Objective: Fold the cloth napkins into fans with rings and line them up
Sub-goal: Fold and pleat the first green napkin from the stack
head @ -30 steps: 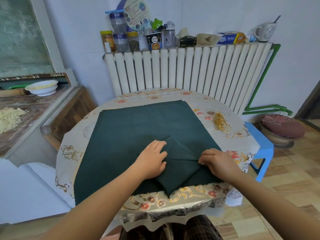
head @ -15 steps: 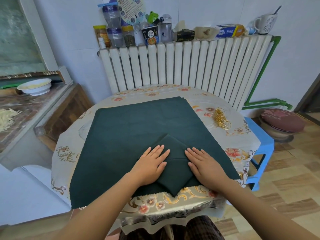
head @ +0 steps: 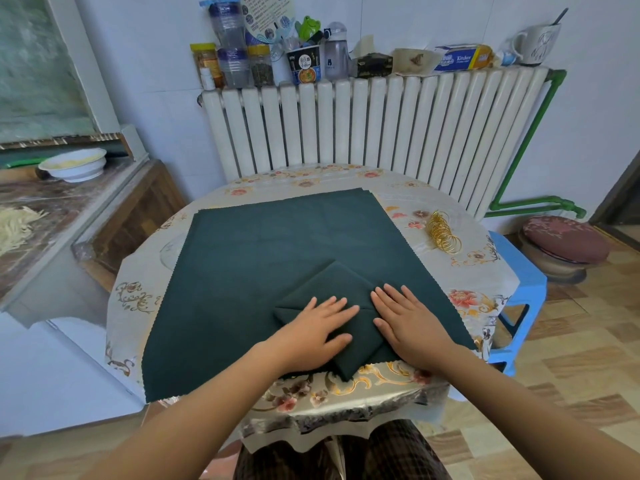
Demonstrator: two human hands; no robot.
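A stack of dark green cloth napkins [head: 277, 244] lies spread flat across the round table [head: 408, 192]. Its near corner is folded back into a smaller diamond-shaped flap [head: 334, 285] with a crease across it. My left hand [head: 317, 327] lies flat on the left half of that flap, fingers straight. My right hand [head: 407, 323] presses flat on the right half, fingers spread. A cluster of gold napkin rings [head: 443, 232] sits on the tablecloth to the right of the napkins, beyond my right hand.
A white radiator [head: 363, 123] stands behind the table, its top crowded with jars, bottles and boxes. A blue plastic stool [head: 519, 282] is at the table's right. A counter with a white bowl [head: 74, 162] runs along the left.
My right hand went from pinching the fold's right edge to lying flat on it. Both hands slid toward each other along the flap.
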